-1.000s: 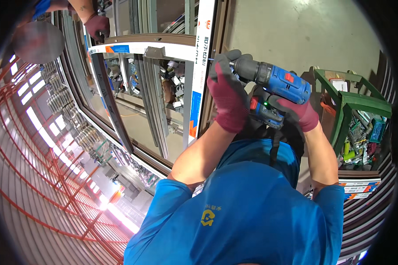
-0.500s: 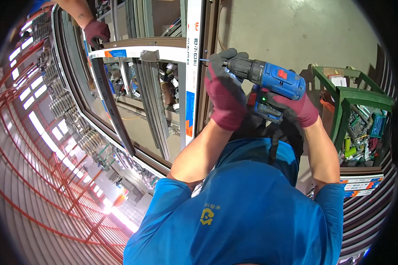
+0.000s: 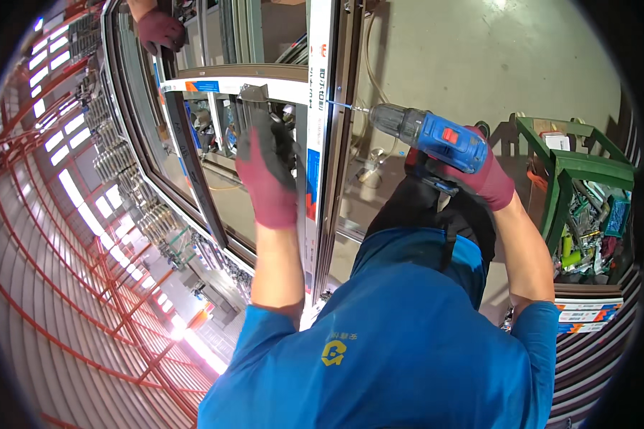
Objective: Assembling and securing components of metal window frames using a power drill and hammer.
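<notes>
My right hand is closed round the grip of a blue cordless drill with a black chuck. The drill's long thin bit points left, its tip at the side of the dark brown window frame with white film on top. My left hand, in a maroon and dark grey glove, hovers over the frame's opening, close below a small grey metal piece on the film-covered crossbar. Motion smears its fingers, so whether it holds anything is unclear.
Another person's gloved hand rests at the frame's far left. On the right stands a green metal cart filled with loose hardware. Film-wrapped profiles lie below it. A hose runs along the floor beside the frame.
My left hand has left the drill's front end and moved left over the frame, uncovering the bit. The drill stays in my right hand. The other person's hand remains at the far left.
</notes>
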Available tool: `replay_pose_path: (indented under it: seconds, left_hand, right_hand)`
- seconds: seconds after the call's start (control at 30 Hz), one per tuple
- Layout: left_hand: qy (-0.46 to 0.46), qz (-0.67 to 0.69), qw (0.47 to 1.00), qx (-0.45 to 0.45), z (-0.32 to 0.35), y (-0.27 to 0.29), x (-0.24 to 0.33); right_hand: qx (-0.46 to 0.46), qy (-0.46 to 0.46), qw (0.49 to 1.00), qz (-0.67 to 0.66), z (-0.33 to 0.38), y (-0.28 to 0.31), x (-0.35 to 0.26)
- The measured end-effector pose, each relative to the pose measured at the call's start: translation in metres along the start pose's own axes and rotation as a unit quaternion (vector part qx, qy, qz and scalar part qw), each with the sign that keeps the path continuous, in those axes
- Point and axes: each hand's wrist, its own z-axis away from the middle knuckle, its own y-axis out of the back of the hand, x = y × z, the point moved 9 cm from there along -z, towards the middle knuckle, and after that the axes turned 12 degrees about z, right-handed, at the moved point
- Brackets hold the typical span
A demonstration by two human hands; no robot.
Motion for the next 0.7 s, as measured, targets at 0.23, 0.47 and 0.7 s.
replay_pose_path:
  seconds: [0.23,0.47,0.7]
  left_hand:
    - [0.09,0.119,0.989,0.021,-0.106,-0.021,-0.036]
    - [0.111,0.181,0.975,0.067,-0.131,-0.011,-0.059]
    - [0.141,0.14,0.974,0.108,-0.114,-0.016,-0.055]
  right_hand:
    - [-0.08,0.061,0.995,0.01,-0.016,-0.015,-0.033]
    - [-0.059,0.12,0.99,0.036,-0.022,-0.015,-0.069]
    - [-0.048,0.174,0.982,0.051,-0.028,-0.007,-0.074]
